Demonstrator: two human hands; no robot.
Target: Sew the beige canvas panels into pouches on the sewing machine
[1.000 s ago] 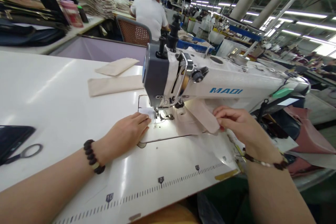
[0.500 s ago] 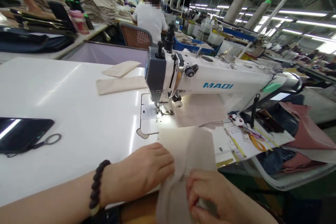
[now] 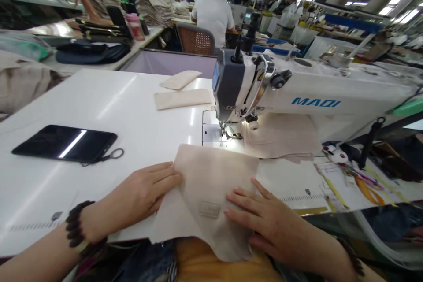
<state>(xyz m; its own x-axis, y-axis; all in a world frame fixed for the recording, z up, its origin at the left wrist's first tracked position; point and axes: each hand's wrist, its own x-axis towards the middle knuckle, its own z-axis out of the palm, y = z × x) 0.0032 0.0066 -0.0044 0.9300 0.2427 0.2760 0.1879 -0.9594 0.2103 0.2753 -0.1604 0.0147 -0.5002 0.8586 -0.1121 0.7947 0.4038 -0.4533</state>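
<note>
A beige fabric piece point(image 3: 218, 176) with a small stitched label patch point(image 3: 209, 209) lies at the table's front edge, its lower part hanging over. My left hand point(image 3: 145, 194), a dark bead bracelet at its wrist, grips the fabric's left edge; the thumb is hidden. On the fabric's right side rests my right hand point(image 3: 261, 216), fingers spread and flat. Just beyond the cloth is the sewing machine point(image 3: 297, 88), its presser foot point(image 3: 231, 132) apart from the fabric's far edge. More beige pieces point(image 3: 280, 136) are stacked under the machine's arm.
Two beige strips point(image 3: 183, 99) lie left of the machine head. A phone point(image 3: 66, 143) with a ring strap is on the left of the white table point(image 3: 139, 119). Scissors point(image 3: 366, 185) and small tools lie at right. A person in white point(image 3: 213, 15) sits beyond, facing away.
The fabric has been spread wider, and its label patch now shows. My right hand has gone from curled fingers to lying flat. The view has shifted left.
</note>
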